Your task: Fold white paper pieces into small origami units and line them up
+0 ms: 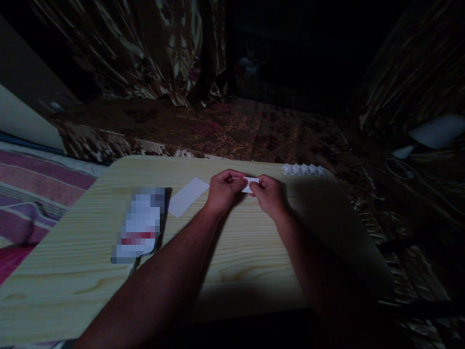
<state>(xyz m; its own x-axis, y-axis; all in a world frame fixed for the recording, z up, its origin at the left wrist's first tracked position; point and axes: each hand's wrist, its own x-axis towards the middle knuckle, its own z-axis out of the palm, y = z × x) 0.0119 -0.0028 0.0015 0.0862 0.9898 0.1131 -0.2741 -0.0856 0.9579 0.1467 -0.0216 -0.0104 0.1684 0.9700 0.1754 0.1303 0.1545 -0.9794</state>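
Between both hands is a small folded piece of white paper (250, 186), held just over the far half of the wooden table (247, 252). My left hand (225, 190) pinches its left side, the thumb lying on top. On the right side, my right hand (268, 194) grips it with the thumb pressed on the upper face. A crease line shows near the paper's middle. Left of my left hand lies a flat white paper sheet (189, 197). Fingers hide the paper's edges and underside.
Several small white folded stars (303, 169) stand in a row at the table's far right edge. A blurred-out phone-like object (141, 223) lies on the left. Beyond are patterned curtains (163, 48), a striped bedcover (32, 189) and a white lamp-like object (438, 132) with a cord.
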